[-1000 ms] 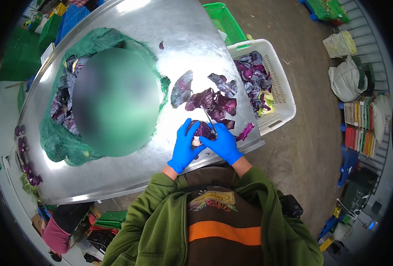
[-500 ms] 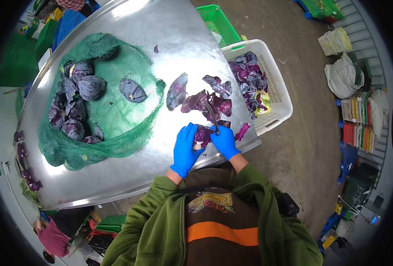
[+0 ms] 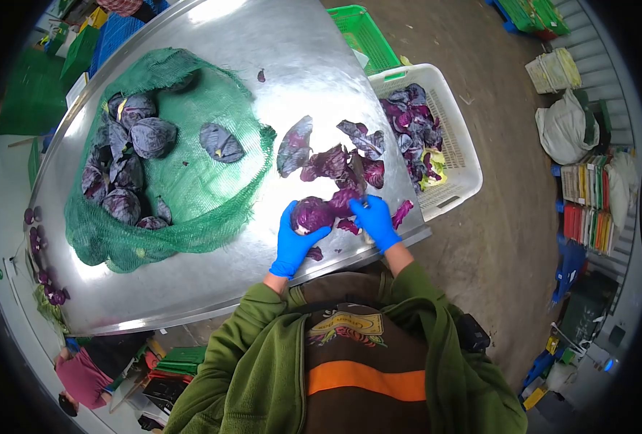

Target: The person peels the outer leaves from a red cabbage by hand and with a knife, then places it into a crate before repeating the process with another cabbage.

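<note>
My left hand [image 3: 296, 242], in a blue glove, is wrapped round the left side of a trimmed red cabbage [image 3: 312, 215] near the table's front edge. Just right of it, my right hand [image 3: 376, 223], also gloved in blue, pinches a purple leaf [image 3: 345, 202] beside the cabbage. Loose dark leaves [image 3: 330, 163] lie on the metal table beyond both hands. To the left, a green mesh sack [image 3: 198, 188] lies spread out with several whole cabbages [image 3: 153, 137] on it. A knife cannot be made out clearly.
A white basket [image 3: 468, 155] of discarded leaves stands against the table's right edge, with a green crate [image 3: 364, 36] behind it. Small purple pieces [image 3: 36, 239] line the table's far left rim. Another person [image 3: 83, 377] is at the lower left.
The cabbage now shows a smooth, rounder purple face. My right hand has moved slightly right, and a leaf has come away between the hands. The dark tool handle seen earlier no longer shows clearly.
</note>
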The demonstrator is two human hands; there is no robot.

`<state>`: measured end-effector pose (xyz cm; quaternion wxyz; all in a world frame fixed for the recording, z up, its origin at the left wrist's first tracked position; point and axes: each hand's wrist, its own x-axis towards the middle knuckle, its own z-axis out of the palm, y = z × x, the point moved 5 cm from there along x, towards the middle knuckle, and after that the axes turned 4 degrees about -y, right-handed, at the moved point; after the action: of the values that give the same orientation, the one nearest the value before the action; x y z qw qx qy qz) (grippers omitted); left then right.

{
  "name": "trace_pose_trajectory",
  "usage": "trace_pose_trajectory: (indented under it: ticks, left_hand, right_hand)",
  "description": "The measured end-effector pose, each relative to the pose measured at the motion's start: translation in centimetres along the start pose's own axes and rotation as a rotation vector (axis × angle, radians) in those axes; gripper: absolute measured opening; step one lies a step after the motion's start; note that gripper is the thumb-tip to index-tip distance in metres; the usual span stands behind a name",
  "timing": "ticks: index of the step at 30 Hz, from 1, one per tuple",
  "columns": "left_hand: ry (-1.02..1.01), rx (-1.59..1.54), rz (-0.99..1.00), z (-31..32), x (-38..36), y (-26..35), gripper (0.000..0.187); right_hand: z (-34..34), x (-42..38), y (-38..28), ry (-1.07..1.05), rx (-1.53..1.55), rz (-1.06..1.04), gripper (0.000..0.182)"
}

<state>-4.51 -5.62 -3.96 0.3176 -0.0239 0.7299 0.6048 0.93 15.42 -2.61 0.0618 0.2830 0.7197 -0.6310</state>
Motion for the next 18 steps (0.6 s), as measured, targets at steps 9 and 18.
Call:
trace_pose_trajectory:
  ticks: [9, 18]
  left_hand:
    - [-0.220, 0.084, 0.298, -0.2, -1.8, 4.7, 0.098]
    - [-0.216, 0.590, 0.555, 0.3, -0.8, 4.2, 0.096]
  right_hand:
    - [-4.8, 1.4, -4.8, 0.532, -0.546, -0.381, 0.035]
    - [2.1, -2.1, -6.1, -0.184, -0.597, -0.352, 0.039]
